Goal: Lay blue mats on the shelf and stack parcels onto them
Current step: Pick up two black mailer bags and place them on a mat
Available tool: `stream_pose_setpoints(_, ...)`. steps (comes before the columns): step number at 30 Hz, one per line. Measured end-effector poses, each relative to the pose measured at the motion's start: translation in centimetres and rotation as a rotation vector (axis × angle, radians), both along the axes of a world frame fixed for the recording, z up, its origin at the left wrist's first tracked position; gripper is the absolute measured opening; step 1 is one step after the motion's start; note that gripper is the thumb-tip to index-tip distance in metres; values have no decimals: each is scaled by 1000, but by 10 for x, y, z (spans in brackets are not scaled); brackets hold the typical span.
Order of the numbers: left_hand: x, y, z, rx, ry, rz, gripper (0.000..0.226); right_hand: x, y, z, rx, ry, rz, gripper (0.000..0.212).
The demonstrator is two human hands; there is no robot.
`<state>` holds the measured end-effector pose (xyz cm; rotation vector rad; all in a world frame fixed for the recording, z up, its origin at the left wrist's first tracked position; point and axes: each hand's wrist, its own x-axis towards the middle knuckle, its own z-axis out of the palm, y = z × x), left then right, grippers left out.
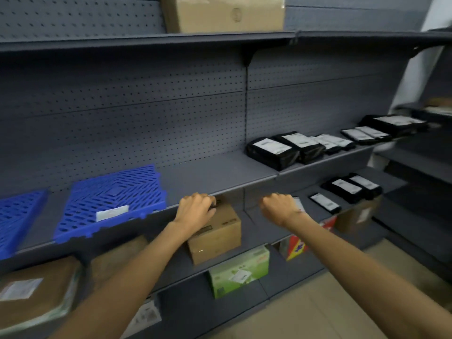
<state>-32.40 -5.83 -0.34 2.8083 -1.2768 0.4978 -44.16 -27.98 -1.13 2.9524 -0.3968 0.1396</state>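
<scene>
Grey perforated steel shelving (215,172) fills the frame in four visible tiers. One large cardboard carton (222,13) sits on the top tier at 12 o'clock. Two blue mats of slotted, rigid plastic lie flat on the middle tier. One mat (115,196) at 9 o'clock carries a white label (111,212), its front edge running along the shelf lip. The other mat (17,216) is cut off by the frame at far 9 o'clock.

On the tier below, a small brown cardboard box (220,233) stands near centre, one corner turned toward the camera. At least six glossy black plastic parcels (271,152) with white labels lie flat in a row on the mat tier toward 3 o'clock. Three more black parcels (342,192) rest a tier lower.

The left hand (195,211) lies on the box top, its fingers curled over the far edge. The right hand (278,207) hangs curled beside a white label; whether it grips anything cannot be told.
</scene>
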Motion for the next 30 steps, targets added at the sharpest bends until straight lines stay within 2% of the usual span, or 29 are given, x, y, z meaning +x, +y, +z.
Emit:
stream_pose_setpoints(7,-61,-148,10,-116,-11,-88,26,-101,-137,15,-38,-39,-141,25)
stream_pose_setpoints(13,-72,-242,26,-140,-20,-125,20,-125,-213,25,-53,-80,-204,21)
stream_pose_setpoints(22,6,-339,38,-303,10,25,19,-35,-289,37,-70,-121,-126,20)
stream_pose_setpoints(27,54,-388,44,-268,-4,67,24,31,-329,52,-29,-132,-80,22)
stream_pose_setpoints(30,76,-412,44,-183,-7,123,36,59,-348,49,13,-180,-63,27)
